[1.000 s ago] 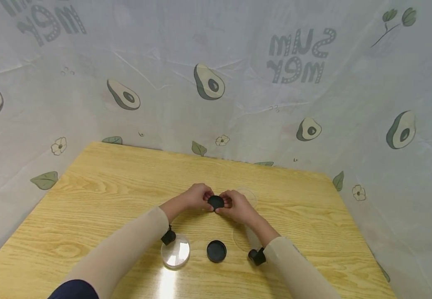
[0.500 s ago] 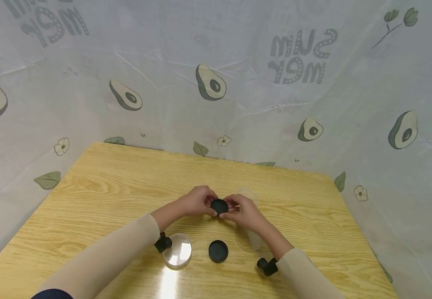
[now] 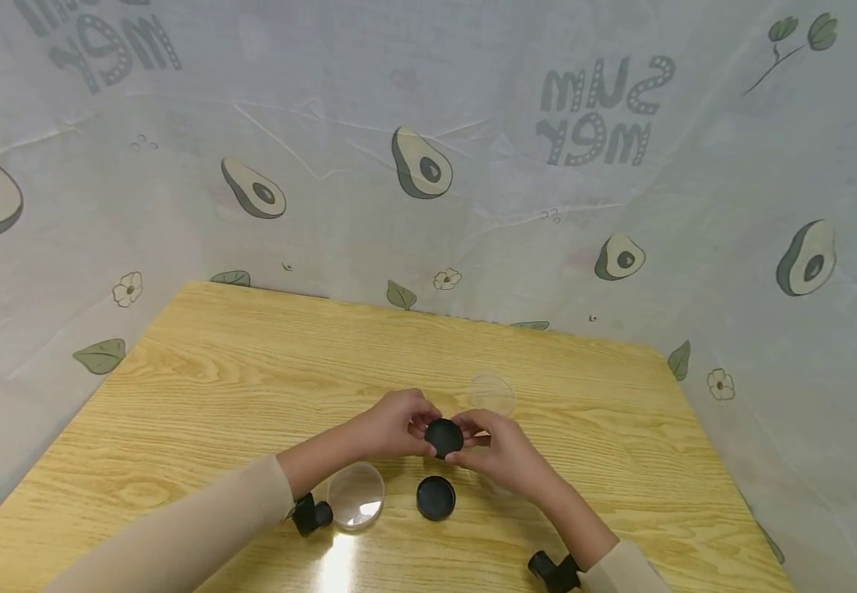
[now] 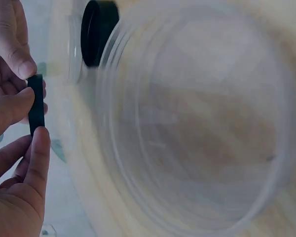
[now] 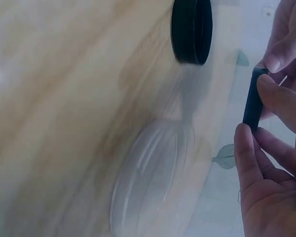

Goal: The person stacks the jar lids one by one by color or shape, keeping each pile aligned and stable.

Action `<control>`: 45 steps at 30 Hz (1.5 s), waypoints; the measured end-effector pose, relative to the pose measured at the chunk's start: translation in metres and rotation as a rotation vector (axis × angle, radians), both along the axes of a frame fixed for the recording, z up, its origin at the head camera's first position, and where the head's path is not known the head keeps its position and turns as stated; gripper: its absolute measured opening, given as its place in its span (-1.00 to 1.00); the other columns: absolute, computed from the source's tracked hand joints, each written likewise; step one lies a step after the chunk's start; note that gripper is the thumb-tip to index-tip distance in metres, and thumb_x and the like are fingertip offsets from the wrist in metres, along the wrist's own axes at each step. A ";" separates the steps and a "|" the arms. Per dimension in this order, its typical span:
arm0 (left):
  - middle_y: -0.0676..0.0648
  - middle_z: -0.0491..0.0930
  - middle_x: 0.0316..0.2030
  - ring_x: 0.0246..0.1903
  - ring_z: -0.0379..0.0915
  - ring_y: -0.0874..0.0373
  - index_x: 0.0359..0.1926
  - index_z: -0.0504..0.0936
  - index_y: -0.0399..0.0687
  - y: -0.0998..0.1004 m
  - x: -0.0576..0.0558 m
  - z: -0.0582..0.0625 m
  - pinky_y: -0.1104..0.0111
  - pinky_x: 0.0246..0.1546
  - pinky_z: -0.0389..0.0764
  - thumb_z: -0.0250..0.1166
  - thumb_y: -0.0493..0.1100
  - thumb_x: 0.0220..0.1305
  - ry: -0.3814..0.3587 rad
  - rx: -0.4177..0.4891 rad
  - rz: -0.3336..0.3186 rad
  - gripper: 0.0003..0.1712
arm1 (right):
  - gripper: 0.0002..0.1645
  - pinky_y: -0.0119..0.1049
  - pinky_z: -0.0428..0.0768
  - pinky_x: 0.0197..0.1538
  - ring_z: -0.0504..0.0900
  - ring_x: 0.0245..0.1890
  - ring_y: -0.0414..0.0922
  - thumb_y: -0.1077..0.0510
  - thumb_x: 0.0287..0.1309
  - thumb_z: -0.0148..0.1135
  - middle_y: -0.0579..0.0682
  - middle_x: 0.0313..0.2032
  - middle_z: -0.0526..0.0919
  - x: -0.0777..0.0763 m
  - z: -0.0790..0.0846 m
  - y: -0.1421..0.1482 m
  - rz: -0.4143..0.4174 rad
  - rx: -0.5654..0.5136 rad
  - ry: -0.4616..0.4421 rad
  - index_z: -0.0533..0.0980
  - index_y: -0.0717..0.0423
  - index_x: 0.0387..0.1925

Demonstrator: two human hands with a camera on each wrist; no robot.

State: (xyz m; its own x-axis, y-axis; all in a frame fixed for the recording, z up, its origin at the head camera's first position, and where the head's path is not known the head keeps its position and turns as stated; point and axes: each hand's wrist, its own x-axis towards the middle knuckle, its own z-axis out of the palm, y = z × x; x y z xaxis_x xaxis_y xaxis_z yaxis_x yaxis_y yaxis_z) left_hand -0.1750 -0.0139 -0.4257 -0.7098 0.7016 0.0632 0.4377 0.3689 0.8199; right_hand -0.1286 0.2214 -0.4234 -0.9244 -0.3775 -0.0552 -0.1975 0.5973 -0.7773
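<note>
Both hands pinch a black round lid by its edge, just above the table. My left hand holds its left side, my right hand its right. Edge-on, this lid looks thin in the left wrist view; the right wrist view shows the same narrow side of the lid between fingers and thumbs. On the table, nearer the person, lies a second black lid with a raised rim. A clear round dish sits beside it on the left.
Beyond my right hand lies a clear round piece. Another clear round piece is mostly hidden under that hand. The wooden table ends at a printed curtain behind and at the sides.
Both hands have drawn the held lid nearer to the person and slightly right. It now hovers just beyond the second black lid. The things lying on the table have stayed put.
</note>
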 end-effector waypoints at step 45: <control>0.01 0.56 -0.26 -0.31 0.42 0.31 -0.03 0.69 -0.24 0.001 0.053 -0.010 0.57 -0.27 0.51 0.61 -0.26 0.13 -0.038 -0.179 -0.041 -0.60 | -0.47 -0.36 0.71 0.12 0.70 0.01 -0.11 0.04 0.22 0.52 0.03 0.01 0.67 0.055 -0.025 -0.005 0.099 -0.019 0.013 0.60 0.16 0.15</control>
State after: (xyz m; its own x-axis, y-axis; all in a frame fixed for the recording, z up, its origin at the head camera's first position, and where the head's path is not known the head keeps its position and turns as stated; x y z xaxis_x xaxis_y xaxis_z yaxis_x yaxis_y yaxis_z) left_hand -0.1216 -0.0131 -0.4358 -0.6801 0.7273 -0.0916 0.4250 0.4931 0.7591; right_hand -0.0737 0.2161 -0.4483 -0.8829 -0.4683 -0.0351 -0.2654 0.5591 -0.7855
